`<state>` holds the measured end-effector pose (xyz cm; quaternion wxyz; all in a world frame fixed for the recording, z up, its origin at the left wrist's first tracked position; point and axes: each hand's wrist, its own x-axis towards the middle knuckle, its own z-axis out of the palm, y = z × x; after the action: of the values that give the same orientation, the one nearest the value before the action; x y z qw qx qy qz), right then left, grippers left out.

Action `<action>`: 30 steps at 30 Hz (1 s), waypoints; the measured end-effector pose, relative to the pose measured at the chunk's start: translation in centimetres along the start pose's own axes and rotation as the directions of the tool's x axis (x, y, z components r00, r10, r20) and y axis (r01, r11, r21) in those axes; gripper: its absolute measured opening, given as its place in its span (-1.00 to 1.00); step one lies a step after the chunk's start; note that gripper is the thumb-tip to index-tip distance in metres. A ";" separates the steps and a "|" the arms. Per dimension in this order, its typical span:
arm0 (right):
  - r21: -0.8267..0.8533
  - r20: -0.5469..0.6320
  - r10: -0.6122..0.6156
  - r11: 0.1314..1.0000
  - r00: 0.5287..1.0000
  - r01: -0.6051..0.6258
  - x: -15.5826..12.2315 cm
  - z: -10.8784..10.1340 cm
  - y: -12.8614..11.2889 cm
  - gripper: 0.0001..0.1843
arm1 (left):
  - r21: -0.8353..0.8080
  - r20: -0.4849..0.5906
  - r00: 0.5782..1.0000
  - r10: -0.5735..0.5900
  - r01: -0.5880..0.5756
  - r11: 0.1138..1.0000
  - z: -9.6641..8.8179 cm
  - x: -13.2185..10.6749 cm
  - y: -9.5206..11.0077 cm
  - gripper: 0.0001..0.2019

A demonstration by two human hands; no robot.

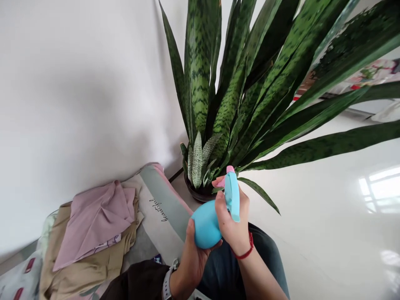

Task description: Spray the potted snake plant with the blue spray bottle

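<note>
Nearest me, my left hand (190,254) cups the round bottom of the light-blue plastic spray bottle (208,223), fingers wrapped under it, while my right hand (233,225) closes round the neck with a finger on the pink trigger (220,181). Both hold it above my lap in dark jeans (265,254), nozzle towards the plant. I judge mist could drift left onto the folded mauve and tan clothes (93,225) or the printed cushion (162,204) (both near the pot). Overspray would also wet the glossy white floor (328,233). Beyond, the dark round pot (200,193) sits against the white wall (78,91), and the long mottled green snake-plant leaves (250,91) crowd the way.
</note>
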<state>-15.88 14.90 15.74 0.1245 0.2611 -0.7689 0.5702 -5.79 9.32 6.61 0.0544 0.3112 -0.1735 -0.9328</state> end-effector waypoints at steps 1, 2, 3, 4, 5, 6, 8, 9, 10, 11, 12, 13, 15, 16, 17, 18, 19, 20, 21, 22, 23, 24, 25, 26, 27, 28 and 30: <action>-0.005 0.000 0.010 1.000 1.000 -0.010 -0.2 0.3 0.4 -0.82 | 0.013 -0.012 1.000 -0.009 0.010 1.000 -0.2 0.2 0.0 -0.14; -0.016 0.008 0.020 1.000 1.000 -0.020 -0.4 0.6 0.9 -0.82 | 0.024 -0.023 1.000 -0.021 0.022 0.999 -0.5 0.4 0.0 -0.19; -0.028 0.016 0.027 0.999 1.000 -0.026 -0.5 0.8 1.3 -0.81 | 0.034 -0.033 0.999 -0.035 0.036 0.999 -0.6 0.5 0.0 -0.25; -0.039 0.027 0.030 0.999 0.999 -0.029 -0.7 1.1 1.8 -0.82 | 0.048 -0.027 0.999 -0.047 0.049 0.998 -0.8 0.7 0.0 -0.30; -0.049 0.033 0.032 0.998 0.999 -0.031 -0.8 1.3 2.2 -0.82 | 0.060 -0.024 0.998 -0.054 0.056 0.997 -0.9 0.8 0.1 -0.35; -0.058 0.034 0.035 0.998 0.999 -0.033 -0.9 1.5 2.6 -0.83 | 0.069 -0.025 0.998 -0.059 0.061 0.996 -1.0 0.9 0.2 -0.38; -0.059 0.019 0.042 0.997 0.999 -0.040 -1.1 1.8 3.3 -0.85 | 0.078 -0.026 0.997 -0.066 0.068 0.995 -1.1 1.2 0.4 -0.44; -0.054 0.010 0.046 0.998 0.999 -0.045 -1.2 2.0 3.6 -0.85 | 0.078 -0.028 0.997 -0.067 0.069 0.995 -1.1 1.3 0.6 -0.47; -0.045 0.007 0.051 0.998 0.999 -0.051 -1.3 2.2 3.9 -0.85 | 0.073 -0.019 0.998 -0.064 0.065 0.995 -1.1 1.4 0.8 -0.51; -0.033 0.011 0.056 0.998 0.998 -0.056 -1.3 2.5 4.1 -0.83 | 0.069 -0.014 0.998 -0.056 0.057 0.996 -1.1 1.5 0.9 -0.54; -0.021 0.024 0.062 0.998 0.998 -0.061 -1.4 2.8 4.3 -0.80 | 0.064 -0.010 0.999 -0.049 0.049 0.997 -1.2 1.6 1.0 -0.58; -0.013 0.045 0.067 0.998 0.997 -0.066 -1.4 3.1 4.5 -0.78 | 0.057 -0.011 0.999 -0.039 0.039 0.998 -1.2 1.7 1.1 -0.60; -0.014 0.084 0.070 0.998 0.994 -0.069 -1.7 3.8 5.1 -0.75 | 0.037 -0.019 1.000 -0.025 0.025 0.999 -1.6 1.9 1.0 -0.63; -0.022 0.092 0.069 0.997 0.993 -0.068 -1.9 4.1 5.5 -0.76 | 0.025 -0.026 0.999 -0.023 0.023 0.999 -1.9 2.0 0.9 -0.64; -0.032 0.095 0.070 0.997 0.993 -0.067 -2.1 4.5 5.9 -0.78 | 0.015 -0.032 0.999 -0.019 0.020 1.000 -2.1 2.1 0.8 -0.66; -0.039 0.097 0.073 0.997 0.993 -0.069 -2.3 4.8 6.4 -0.81 | 0.007 -0.026 1.000 -0.016 0.016 1.000 -2.5 2.3 0.7 -0.67; -0.038 0.101 0.076 0.997 0.992 -0.072 -2.6 5.1 6.8 -0.82 | -0.003 -0.028 1.000 -0.012 0.012 1.000 -2.8 2.4 0.5 -0.69; -0.033 0.110 0.082 0.996 0.990 -0.079 -2.9 5.3 7.2 -0.83 | -0.019 -0.045 0.999 -0.017 0.016 1.000 -3.1 2.5 0.3 -0.71; -0.026 0.125 0.089 0.996 0.988 -0.087 -3.2 5.5 7.7 -0.82 | -0.037 -0.046 0.999 -0.023 0.021 0.999 -3.4 2.7 0.1 -0.71; -0.019 0.139 0.097 0.995 0.985 -0.095 -3.4 5.7 8.0 -0.80 | -0.062 -0.075 0.996 -0.038 0.033 0.998 -3.6 2.9 0.0 -0.71; -0.016 0.148 0.105 0.994 0.983 -0.104 -3.6 5.8 8.4 -0.78 | -0.086 -0.103 0.993 -0.061 0.053 0.995 -3.9 3.0 -0.1 -0.71; -0.019 0.154 0.115 0.993 0.981 -0.113 -3.8 5.9 8.7 -0.77 | -0.106 -0.110 0.991 -0.075 0.064 0.992 -4.0 3.1 -0.2 -0.69; -0.027 0.156 0.123 0.992 0.980 -0.120 -4.0 6.0 9.0 -0.76 | -0.119 -0.142 0.985 -0.093 0.076 0.990 -4.2 3.2 -0.3 -0.68; -0.039 0.159 0.131 0.991 0.979 -0.126 -4.1 6.1 9.3 -0.77 | -0.113 -0.108 0.990 -0.087 0.075 0.991 -4.3 3.3 -0.4 -0.68; -0.051 0.160 0.136 0.990 0.978 -0.129 -4.3 6.2 9.6 -0.79 | -0.107 -0.102 0.991 -0.087 0.076 0.991 -4.4 3.4 -0.5 -0.69; -0.060 0.160 0.139 0.990 0.977 -0.131 -4.4 6.3 9.8 -0.80 | -0.102 -0.099 0.991 -0.090 0.079 0.992 -4.5 3.4 -0.6 -0.70; -0.058 0.168 0.146 0.989 0.975 -0.138 -4.8 6.5 10.4 -0.81 | -0.111 -0.108 0.988 -0.106 0.094 0.989 -4.7 3.7 -0.7 -0.70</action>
<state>-16.86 12.19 2.87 0.0224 0.2507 -0.8063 0.5353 -5.89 7.87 0.76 0.0335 0.3687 -0.1047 -0.9230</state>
